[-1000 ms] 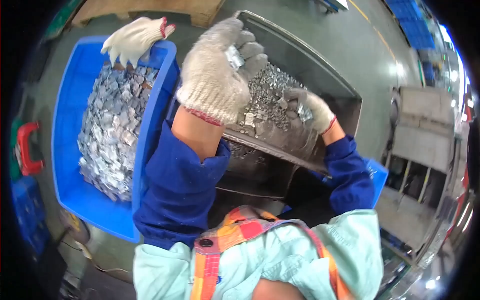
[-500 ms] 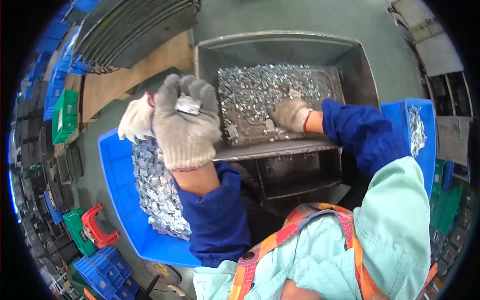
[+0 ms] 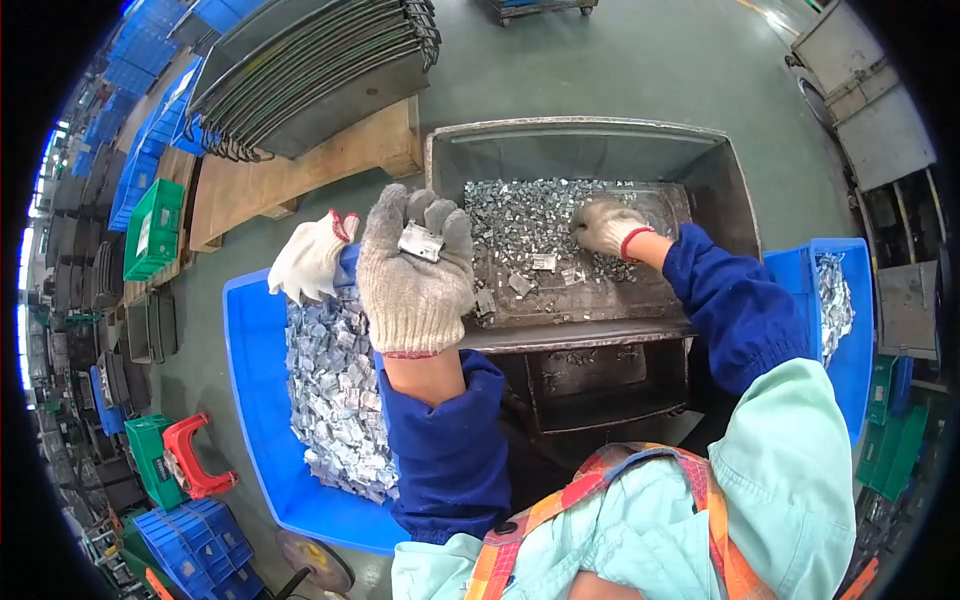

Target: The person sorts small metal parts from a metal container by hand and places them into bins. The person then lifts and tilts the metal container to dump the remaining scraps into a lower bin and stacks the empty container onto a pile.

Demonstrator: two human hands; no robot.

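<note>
My left hand (image 3: 415, 285), in a grey-white knit glove, is palm up with its fingers curled round a small, flat, silvery metal piece (image 3: 421, 241). My right hand (image 3: 607, 228), gloved too, reaches into a grey metal bin (image 3: 590, 137) at the edge of a heap of small metal pieces (image 3: 520, 215). Its fingers are bent together and point down; what they hold is hidden. Several larger flat metal pieces, one of them a pale plate (image 3: 543, 262), lie on the bin's floor in front of that hand.
A blue crate (image 3: 250, 340) full of flat metal pieces (image 3: 335, 400) stands at my left, with a spare white glove (image 3: 308, 258) over its rim. Another blue crate (image 3: 795, 270) is at my right. Behind on the left, stacked metal trays (image 3: 320, 80) rest on a wooden pallet (image 3: 310, 175).
The camera view has shifted, so most things sit lower and further right. My right hand has moved further back over the heap; my left still holds the metal piece.
</note>
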